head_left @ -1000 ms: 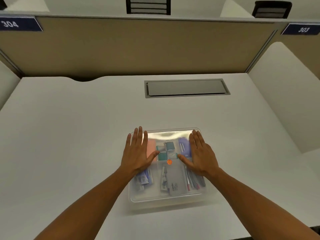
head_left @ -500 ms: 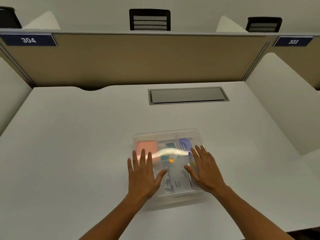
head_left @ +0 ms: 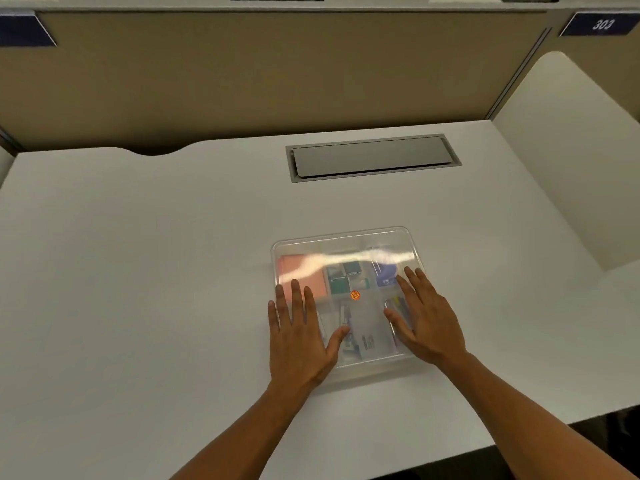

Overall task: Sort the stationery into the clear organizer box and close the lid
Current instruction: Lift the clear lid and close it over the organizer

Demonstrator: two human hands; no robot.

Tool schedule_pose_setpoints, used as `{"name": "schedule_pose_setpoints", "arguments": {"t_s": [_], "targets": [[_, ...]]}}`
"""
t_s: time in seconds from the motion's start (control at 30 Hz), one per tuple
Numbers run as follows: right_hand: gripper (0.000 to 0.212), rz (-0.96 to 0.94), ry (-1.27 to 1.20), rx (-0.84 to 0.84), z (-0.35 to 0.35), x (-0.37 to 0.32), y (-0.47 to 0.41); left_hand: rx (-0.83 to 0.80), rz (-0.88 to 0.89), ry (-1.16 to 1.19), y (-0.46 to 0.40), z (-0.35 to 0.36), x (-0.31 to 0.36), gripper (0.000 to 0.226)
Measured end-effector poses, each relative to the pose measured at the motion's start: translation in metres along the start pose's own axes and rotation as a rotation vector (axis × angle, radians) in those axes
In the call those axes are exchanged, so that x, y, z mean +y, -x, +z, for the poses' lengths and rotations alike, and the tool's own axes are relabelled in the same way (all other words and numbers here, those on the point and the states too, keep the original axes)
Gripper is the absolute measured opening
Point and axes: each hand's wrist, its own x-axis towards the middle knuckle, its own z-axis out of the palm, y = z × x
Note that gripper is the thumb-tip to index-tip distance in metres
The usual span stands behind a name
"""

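1. Head view, the box: the clear organizer box (head_left: 346, 306) sits low and right of centre in the frame on the white worktop (head_left: 156, 271), with its lid (head_left: 346, 247) lying flat over it. Glare runs across the lid's far part.

2. Head view, the contents: through the lid a pink pad (head_left: 304, 275) shows at the box's upper left, teal blocks (head_left: 341, 284) in the middle, a purple item (head_left: 386, 275) at the upper right, and pens and small packets nearer the person. An orange sticker (head_left: 355, 295) sits near the lid's centre. No stationery lies loose on the worktop.

3. Head view, the hands: the left hand (head_left: 298, 337) and the right hand (head_left: 424, 323) lie flat on the lid, fingers spread, gripping nothing.

4. What has changed: a second ago both palms pressed over the far half of the lid. They have since slid to the near half, the heels now at the front edge.

5. What that means: sorting looks finished, and the hands seem to be seating the lid all round. Whether the near edge has snapped fully home cannot be told.
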Motion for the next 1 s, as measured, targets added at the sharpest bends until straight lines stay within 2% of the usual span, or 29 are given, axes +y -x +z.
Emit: {"name": "schedule_pose_setpoints", "arguments": {"t_s": [0.23, 0.63, 1.0], "targets": [[0.077, 0.011, 0.002, 0.017, -0.007, 0.002, -0.02, 0.027, 0.014, 0.006, -0.018, -0.002, 0.004, 0.104], [0.08, -0.012, -0.005, 0.026, -0.013, 0.006, -0.03, -0.008, -0.014, -0.128, -0.038, 0.0, 0.005, 0.098], [0.089, -0.038, -0.022, -0.044, -0.018, 0.01, -0.034, -0.071, -0.087, -0.155, -0.028, -0.009, 0.015, 0.108]]}}
